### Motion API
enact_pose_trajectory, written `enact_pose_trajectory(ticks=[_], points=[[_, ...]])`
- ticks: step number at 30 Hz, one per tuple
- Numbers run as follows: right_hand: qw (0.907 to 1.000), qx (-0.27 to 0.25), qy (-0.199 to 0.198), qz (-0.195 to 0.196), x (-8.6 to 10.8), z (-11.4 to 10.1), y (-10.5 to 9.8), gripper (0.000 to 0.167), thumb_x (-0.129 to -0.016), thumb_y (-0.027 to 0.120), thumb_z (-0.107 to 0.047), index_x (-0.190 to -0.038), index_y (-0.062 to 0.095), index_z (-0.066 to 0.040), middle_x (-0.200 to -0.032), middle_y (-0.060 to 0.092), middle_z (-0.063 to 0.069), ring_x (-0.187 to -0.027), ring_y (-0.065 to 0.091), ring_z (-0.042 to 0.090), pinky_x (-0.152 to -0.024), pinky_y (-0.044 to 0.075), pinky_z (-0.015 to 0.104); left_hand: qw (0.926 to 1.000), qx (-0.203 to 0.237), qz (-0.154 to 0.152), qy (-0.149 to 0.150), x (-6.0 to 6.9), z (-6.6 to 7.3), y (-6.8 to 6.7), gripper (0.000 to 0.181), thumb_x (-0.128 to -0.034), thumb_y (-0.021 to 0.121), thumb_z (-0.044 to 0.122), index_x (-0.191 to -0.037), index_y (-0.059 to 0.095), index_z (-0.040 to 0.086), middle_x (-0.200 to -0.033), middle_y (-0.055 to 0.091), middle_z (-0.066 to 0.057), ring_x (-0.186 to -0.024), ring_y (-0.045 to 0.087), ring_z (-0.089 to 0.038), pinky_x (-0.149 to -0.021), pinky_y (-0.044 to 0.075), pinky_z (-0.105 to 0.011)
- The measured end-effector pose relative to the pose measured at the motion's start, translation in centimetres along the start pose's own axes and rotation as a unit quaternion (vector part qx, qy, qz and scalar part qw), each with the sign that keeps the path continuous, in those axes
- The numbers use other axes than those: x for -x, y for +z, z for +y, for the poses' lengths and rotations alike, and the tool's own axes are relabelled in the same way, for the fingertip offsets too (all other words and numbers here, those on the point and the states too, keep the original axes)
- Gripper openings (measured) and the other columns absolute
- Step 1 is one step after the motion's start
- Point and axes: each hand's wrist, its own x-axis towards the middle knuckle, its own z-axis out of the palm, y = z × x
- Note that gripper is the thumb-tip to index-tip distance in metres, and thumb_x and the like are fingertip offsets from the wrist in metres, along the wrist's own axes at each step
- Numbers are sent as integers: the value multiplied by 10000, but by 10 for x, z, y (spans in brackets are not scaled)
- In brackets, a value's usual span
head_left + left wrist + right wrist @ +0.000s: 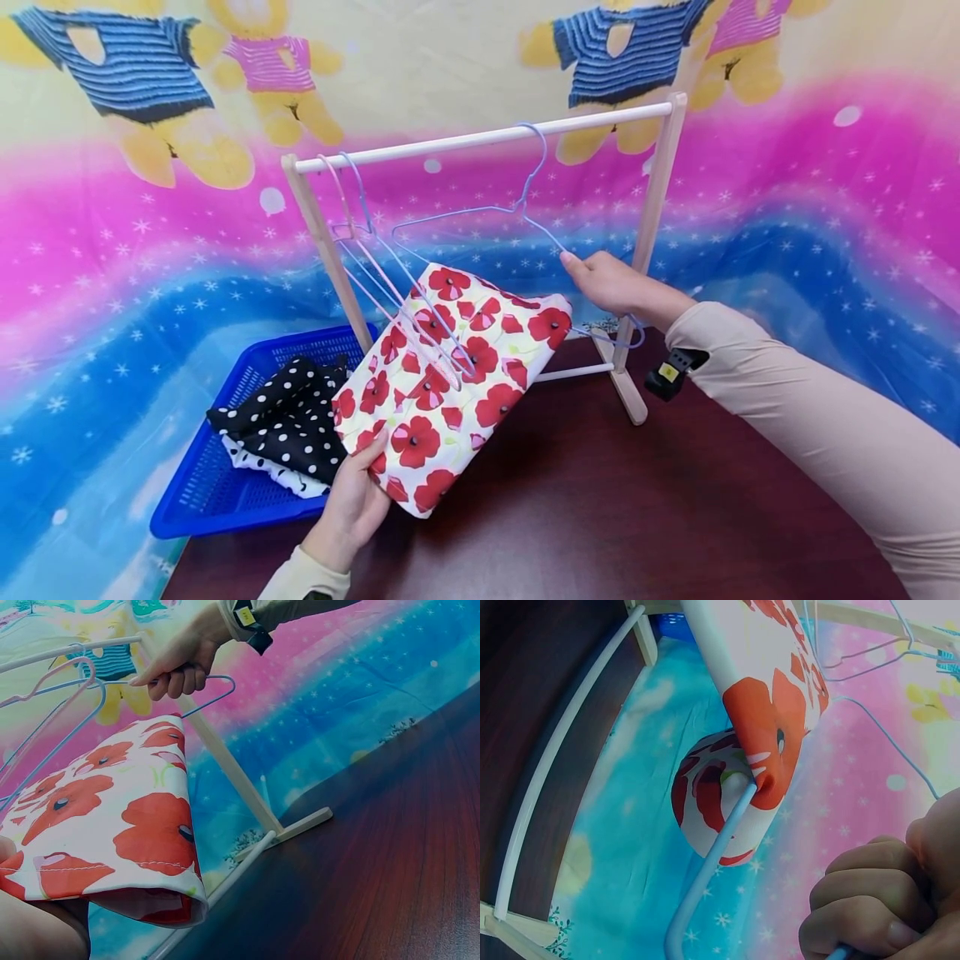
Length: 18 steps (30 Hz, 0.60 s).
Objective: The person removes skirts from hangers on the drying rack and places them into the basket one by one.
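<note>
A white cloth piece with red poppies (480, 408) hangs slanted on a blue wire hanger (480, 210), whose hook is over the rack's top rail (450, 140). My right hand (611, 283) grips the hanger's right shoulder, thumb along the wire. The hanger's right end (709, 862) sticks out past the cloth's edge in the right wrist view. My left hand (358, 496) pinches the cloth's lower left corner, thumb on the front and fingers hidden behind. A stitched hem (97, 868) and an open fold show in the left wrist view.
A pink hanger (347, 204) and another blue hanger (363, 196) hang at the rail's left, crossing before the cloth. A blue basket (195, 500) at left holds black polka-dot cloth (292, 417) and white dotted cloth (281, 477). The wooden rack's right foot (630, 396) stands on the dark table (675, 517).
</note>
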Motion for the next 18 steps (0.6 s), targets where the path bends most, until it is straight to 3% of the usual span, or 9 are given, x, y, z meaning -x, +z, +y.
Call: enact_pose_trajectory(ticks=[18], points=[[9999, 38, 103, -29, -1, 4, -2, 594, -1071, 215, -575, -667, 357, -164, -519, 281, -58, -434, 301, 124, -454, 313, 269, 9999, -87, 50, -16, 0, 2, -1, 504, -1073, 474, 357, -1497, 223, 249, -1371, 524, 132, -1267, 535, -43, -1044, 468, -200]])
